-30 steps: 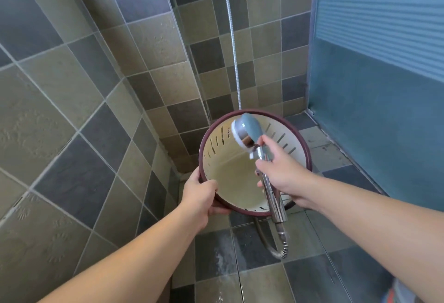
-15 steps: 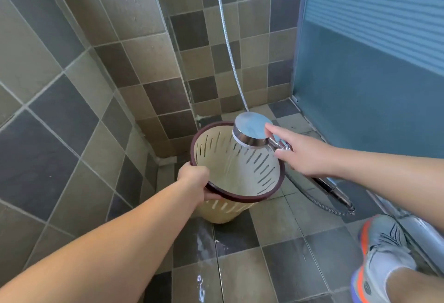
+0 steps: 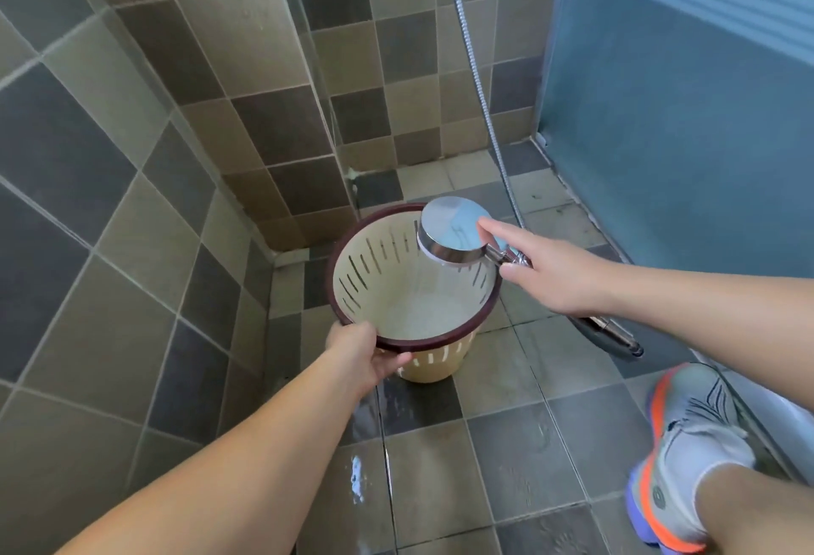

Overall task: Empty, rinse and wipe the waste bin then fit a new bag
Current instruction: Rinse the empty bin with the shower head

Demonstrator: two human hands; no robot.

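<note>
Now left hand (image 3: pixel 361 356) grips slotted cream bin (image 3: pixel 396 290) rim; right hand (image 3: pixel 546 272) holds chrome round showerhead (image 3: pixel 453 230).

Home bathroom shower: tiled walls (image 3: pixel 154 122), shower hose (image 3: pixel 473 70), glass door (image 3: pixel 682 136).

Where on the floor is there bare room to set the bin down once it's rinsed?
Bare wet tiles lie between the beige slotted waste bin and the orange-trimmed grey shoe, and below the left hand. It is crowded right of the bin: right hand, chrome shower head, metal hose.
</note>
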